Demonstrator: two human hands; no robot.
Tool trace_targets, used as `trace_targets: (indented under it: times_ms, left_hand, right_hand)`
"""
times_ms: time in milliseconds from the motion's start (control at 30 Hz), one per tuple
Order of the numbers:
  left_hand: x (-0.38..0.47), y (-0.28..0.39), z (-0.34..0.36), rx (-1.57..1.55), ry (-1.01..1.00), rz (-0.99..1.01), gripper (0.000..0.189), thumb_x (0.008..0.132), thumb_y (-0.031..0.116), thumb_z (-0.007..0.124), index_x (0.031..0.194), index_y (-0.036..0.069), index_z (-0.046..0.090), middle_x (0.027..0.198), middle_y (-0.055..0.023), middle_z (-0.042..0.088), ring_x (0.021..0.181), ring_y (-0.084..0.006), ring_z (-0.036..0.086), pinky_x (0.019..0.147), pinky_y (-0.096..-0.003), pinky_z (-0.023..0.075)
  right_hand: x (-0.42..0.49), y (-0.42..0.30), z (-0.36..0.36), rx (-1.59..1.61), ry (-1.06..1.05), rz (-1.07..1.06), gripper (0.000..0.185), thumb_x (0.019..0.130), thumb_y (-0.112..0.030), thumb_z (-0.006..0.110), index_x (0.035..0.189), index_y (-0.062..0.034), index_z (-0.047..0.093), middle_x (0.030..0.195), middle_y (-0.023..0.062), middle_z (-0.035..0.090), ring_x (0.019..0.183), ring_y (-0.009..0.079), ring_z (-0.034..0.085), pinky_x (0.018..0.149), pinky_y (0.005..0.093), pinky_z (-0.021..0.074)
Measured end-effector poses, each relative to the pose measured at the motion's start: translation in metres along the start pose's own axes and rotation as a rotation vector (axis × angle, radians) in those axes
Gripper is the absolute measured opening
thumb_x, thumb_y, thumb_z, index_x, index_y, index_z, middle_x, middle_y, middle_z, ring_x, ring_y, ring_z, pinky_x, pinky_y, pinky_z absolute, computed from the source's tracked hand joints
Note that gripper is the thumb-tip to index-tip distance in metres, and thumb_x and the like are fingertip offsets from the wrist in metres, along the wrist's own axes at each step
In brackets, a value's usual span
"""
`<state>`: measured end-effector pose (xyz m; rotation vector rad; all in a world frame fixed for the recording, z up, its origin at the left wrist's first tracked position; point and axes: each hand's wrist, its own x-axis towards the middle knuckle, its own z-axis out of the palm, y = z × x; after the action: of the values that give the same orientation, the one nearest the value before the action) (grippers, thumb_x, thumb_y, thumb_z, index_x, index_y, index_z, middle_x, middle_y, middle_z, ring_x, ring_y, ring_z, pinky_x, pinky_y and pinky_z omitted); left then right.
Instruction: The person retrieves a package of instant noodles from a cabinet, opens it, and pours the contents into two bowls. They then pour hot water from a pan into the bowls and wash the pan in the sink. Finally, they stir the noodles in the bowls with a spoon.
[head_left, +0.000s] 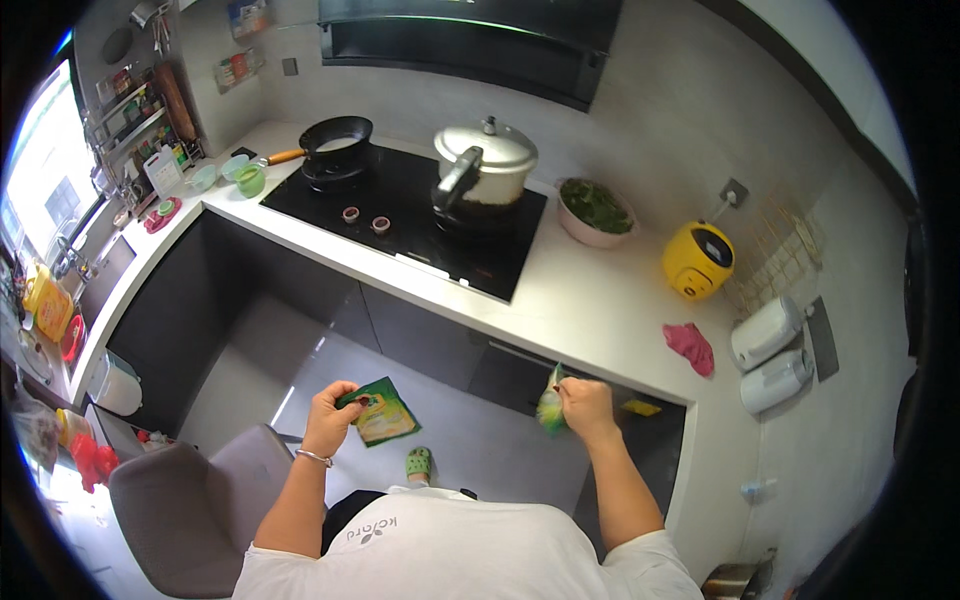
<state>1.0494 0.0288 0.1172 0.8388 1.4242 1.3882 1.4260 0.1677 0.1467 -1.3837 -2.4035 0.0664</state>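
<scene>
My left hand (332, 420) pinches a green and yellow printed packet (386, 414) by its upper left corner, and the packet hangs over the floor in front of me. On the other side, my right hand (587, 405) grips a second green and yellowish packet (551, 406), which looks crumpled and somewhat blurred. Both hands are held well apart, between my body and the counter front. What the packets contain cannot be told.
A white counter (600, 330) carries a black cooktop (405, 202) with a pressure cooker (487, 161) and a wok (337, 142). Right of it stand a pink bowl of leafy greens (596, 206), a yellow appliance (697, 260) and a pink cloth (688, 347). A grey chair (195, 502) is at my left.
</scene>
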Motion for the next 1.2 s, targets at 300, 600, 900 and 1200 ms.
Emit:
trace_targets:
  times_ms: [300,600,900,1200]
  left_hand:
    - [0.114,0.025,-0.014,-0.457,-0.261,-0.037,0.015,0.076,0.002,0.055,0.091,0.001,0.055,0.079,-0.0057,0.062,0.065,-0.0093,0.058,0.057,-0.0213,0.0448]
    - [0.149,0.051,-0.037,0.118,-0.057,-0.001,0.05,0.086,0.03,0.063,0.123,-0.001,0.049,0.101,-0.0077,0.062,0.082,-0.0113,0.059,0.071,-0.0243,0.0492]
    - [0.165,0.07,-0.105,0.297,0.176,-0.246,0.036,0.085,0.027,0.065,0.102,-0.005,0.062,0.085,-0.007,0.065,0.07,-0.0097,0.058,0.065,-0.0266,0.0485]
    - [0.191,0.045,-0.246,0.206,0.542,-0.195,0.026,0.09,0.022,0.059,0.09,-0.004,0.063,0.079,-0.0023,0.063,0.068,-0.0058,0.054,0.059,-0.0237,0.0462]
  right_hand:
    - [0.134,-0.107,0.068,1.448,-0.052,0.395,0.015,0.089,-0.013,0.061,0.093,0.0007,0.065,0.08,0.0006,0.062,0.072,0.007,0.054,0.064,0.0213,0.0435]
    - [0.248,-0.166,0.133,1.899,-0.625,0.363,0.015,0.091,-0.019,0.059,0.091,-0.0039,0.06,0.081,0.0006,0.059,0.073,0.0095,0.057,0.067,0.0259,0.0506]
    - [0.317,-0.263,0.187,1.63,-0.726,0.044,0.014,0.092,-0.014,0.056,0.098,-0.0011,0.056,0.08,0.0016,0.06,0.067,0.0061,0.056,0.059,0.0199,0.0485]
    - [0.363,-0.395,0.241,1.31,-1.053,-0.148,0.014,0.088,-0.013,0.062,0.095,-0.0021,0.058,0.073,0.0018,0.061,0.061,0.007,0.055,0.051,0.0227,0.0459]
